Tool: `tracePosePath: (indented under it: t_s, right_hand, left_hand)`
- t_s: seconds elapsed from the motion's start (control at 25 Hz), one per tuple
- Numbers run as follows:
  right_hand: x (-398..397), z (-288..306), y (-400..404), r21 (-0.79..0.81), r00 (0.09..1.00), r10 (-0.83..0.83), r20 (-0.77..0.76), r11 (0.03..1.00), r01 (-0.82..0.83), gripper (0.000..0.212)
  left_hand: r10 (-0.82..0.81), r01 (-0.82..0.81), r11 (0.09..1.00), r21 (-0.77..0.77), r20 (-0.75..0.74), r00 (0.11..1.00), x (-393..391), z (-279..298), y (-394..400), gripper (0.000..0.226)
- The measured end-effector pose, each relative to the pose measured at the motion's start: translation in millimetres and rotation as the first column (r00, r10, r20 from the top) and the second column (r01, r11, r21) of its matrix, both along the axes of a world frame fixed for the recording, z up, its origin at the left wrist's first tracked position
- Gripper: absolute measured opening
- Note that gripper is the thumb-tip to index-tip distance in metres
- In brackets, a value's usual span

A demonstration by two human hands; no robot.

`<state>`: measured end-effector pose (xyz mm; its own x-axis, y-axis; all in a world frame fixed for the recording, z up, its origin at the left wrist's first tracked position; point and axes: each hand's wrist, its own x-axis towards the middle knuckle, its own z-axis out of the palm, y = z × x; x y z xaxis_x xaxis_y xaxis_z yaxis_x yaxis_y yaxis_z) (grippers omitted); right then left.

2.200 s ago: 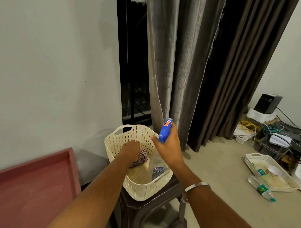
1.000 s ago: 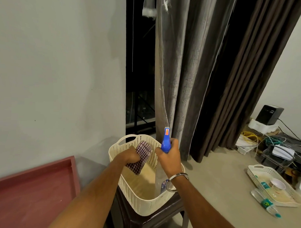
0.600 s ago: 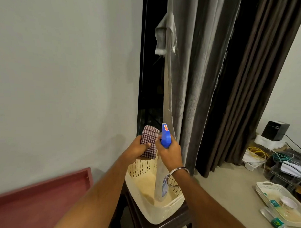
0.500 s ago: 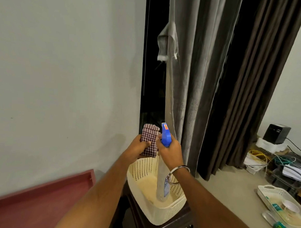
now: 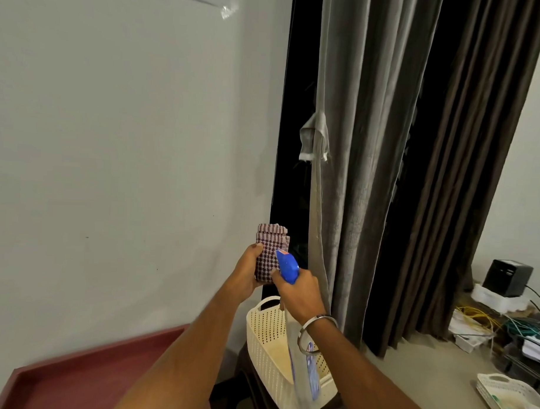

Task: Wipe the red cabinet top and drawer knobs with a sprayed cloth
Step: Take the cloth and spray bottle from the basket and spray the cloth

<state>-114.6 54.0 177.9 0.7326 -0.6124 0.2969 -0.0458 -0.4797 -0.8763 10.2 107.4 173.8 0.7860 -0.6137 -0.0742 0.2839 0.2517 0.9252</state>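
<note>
left hand (image 5: 248,272) grips the folded cloth (image 5: 268,254); right hand (image 5: 301,292) grips the spray bottle (image 5: 286,266) — nozzle nearly touching; mist could overshoot onto the wall (image 5: 127,138).

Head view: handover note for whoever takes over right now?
Left hand grips the folded checked cloth, held upright.
Right hand grips the spray bottle, its blue nozzle against the cloth.
Cream basket sits on a dark stool, below the hands.
Red cabinet top lies lower left, untouched.
Left: finish spraying, wipe the top, then the knobs, which are out of view.
</note>
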Motion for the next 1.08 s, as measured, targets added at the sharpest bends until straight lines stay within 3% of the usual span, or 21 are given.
tracePosePath:
  t_s: [0.4, 0.8, 1.08]
  right_hand:
    - [-17, 20, 23, 0.022, 0.997, -0.066, 0.034, 0.998, 0.066, 0.014]
    - [-26, 13, 48, -0.036, 0.996, 0.062, -0.057, 0.997, -0.064, 0.011]
    - [-30, 7, 49, -0.010, 0.999, -0.019, -0.043, 1.000, 0.018, 0.012]
  left_hand:
    - [-0.001, 0.002, 0.997, -0.077, 0.003, 1.000, -17, 19, 36, 0.030]
    - [0.053, -0.052, 0.996, -0.070, 0.019, 0.998, -25, 32, 48, 0.028]
    - [0.045, -0.042, 0.996, -0.076, 0.033, 0.998, -31, 36, 51, 0.031]
